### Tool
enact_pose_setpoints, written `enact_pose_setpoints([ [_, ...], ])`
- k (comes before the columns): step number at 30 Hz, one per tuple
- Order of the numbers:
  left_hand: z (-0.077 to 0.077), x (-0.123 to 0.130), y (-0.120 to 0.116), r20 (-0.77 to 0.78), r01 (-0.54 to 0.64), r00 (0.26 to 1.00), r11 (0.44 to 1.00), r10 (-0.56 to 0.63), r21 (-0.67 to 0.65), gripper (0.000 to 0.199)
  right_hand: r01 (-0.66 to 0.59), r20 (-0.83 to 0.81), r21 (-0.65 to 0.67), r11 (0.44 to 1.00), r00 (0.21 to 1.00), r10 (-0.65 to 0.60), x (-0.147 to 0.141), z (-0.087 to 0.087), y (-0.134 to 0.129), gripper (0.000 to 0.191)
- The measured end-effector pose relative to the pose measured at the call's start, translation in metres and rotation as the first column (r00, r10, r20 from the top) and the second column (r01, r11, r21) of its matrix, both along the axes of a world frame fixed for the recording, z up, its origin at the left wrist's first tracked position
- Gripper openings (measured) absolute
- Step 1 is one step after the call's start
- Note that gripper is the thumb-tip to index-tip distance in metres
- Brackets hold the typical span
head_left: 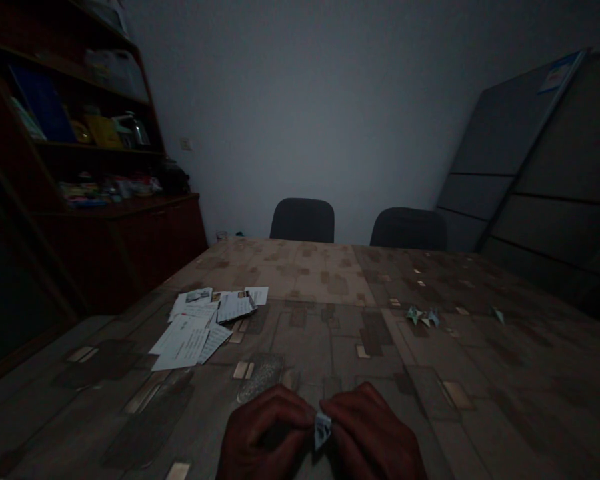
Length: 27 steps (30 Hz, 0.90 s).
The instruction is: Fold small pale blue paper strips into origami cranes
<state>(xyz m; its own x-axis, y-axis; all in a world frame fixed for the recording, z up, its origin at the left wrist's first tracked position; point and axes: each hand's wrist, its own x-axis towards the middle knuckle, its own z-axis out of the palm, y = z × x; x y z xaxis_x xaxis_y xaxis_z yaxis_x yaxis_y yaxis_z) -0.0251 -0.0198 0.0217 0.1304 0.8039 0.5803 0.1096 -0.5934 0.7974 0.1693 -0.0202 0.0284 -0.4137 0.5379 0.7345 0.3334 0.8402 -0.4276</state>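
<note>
At the near edge of the view, a small folded piece of paper, pale with dark print, is pinched between both hands. My left hand grips its left side with thumb and fingertips. From the right, my right hand closes on the other side, its fingers bent. Part of the paper is hidden behind the fingertips. Farther off to the right, several small folded paper figures stand close together on the table, and another folded paper figure sits apart from them.
A loose pile of printed papers lies on the left of the patterned tablecloth. Two dark chairs stand beyond the far edge. Shelves with mixed goods rise at the left, grey panels at the right. The room is dim.
</note>
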Motion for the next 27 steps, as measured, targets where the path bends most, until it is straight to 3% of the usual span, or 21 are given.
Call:
enact_pose_setpoints([
  [6, -0.0002, 0.0008, 0.0006, -0.005, 0.003, 1.0, 1.0, -0.003, -0.006, 0.027, 0.056, -0.034, 0.026, 0.998, 0.998, -0.055, -0.0021, -0.0024, -0.0005, 0.032],
  [13, -0.0034, 0.002, 0.0012, -0.014, 0.053, 0.998, 0.999, -0.053, -0.004, 0.027, 0.05, -0.032, -0.052, 0.997, 0.998, -0.052, -0.0028, -0.002, -0.0001, 0.027],
  [19, -0.0029, -0.0022, 0.0019, -0.034, 0.008, 0.999, 0.999, -0.007, 0.033, 0.027, 0.15, -0.064, -0.146, 0.978, 0.985, -0.161, -0.0002, -0.0013, -0.0044, 0.022],
  [27, 0.0015, 0.003, 0.0019, -0.059, -0.034, 0.998, 0.999, 0.033, -0.011, 0.023, 0.063, 0.025, 0.015, 0.998, 0.998, -0.063, 0.0016, 0.0046, 0.0004, 0.021],
])
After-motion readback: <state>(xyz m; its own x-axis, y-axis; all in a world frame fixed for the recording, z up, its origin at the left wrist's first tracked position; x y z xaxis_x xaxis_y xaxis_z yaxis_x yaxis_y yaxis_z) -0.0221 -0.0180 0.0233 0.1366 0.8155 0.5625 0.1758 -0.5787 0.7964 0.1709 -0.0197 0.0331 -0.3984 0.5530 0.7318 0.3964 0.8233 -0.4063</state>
